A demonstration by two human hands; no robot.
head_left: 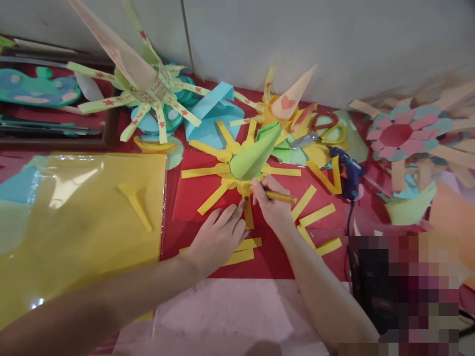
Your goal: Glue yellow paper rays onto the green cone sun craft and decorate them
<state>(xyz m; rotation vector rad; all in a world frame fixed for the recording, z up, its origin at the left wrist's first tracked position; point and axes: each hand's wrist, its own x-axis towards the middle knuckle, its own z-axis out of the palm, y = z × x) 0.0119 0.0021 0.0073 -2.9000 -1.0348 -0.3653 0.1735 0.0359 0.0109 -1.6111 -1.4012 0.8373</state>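
A yellow paper flower [224, 154] with long strip petals lies on red paper, and a green paper cone [254, 154] leans up from its middle. My right hand [272, 202] is closed round a gold-brown marker [281, 197], its tip end at the flower's lower edge. Beside it, my left hand [222, 230] lies flat with fingers stretched, a fingertip touching the near petal strip [249, 215]. Loose yellow paper strips [247, 244] lie partly under the left hand. More folded yellow strips [317, 215] are to the right of my right hand.
Finished-looking paper cones on flowers, one a pale cone [143, 71], stand along the wall. Scissors [322, 133] and a blue glue gun [347, 173] with a cord lie at right. A yellow plastic-covered sheet [100, 237] and a brown tray [111, 123] are at left.
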